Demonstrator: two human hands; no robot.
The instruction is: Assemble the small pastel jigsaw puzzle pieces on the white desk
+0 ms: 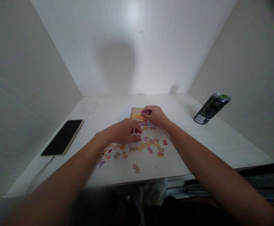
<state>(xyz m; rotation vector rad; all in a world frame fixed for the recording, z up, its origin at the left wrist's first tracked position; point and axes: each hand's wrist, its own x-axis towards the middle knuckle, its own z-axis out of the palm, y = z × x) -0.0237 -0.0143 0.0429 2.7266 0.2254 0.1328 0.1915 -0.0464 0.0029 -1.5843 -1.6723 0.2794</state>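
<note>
A white desk point(221, 141) holds a dark-screened phone point(62, 138) at left and a black can point(211, 109) at right. Between them, the left hand point(128, 130) curves, thumb and fingers parted; the right hand point(153, 115) bunches its fingertips at a colourful picture card point(137, 115), its grip unclear. Small puzzle pieces point(148, 143) lie scattered on the card's near side.

A booth-like desk space, whether office or home unclear: pale panels point(151, 66) close in a white desk point(231, 141) on three sides, with a phone point(62, 138), cable point(40, 173) and can point(211, 109) on it.
</note>
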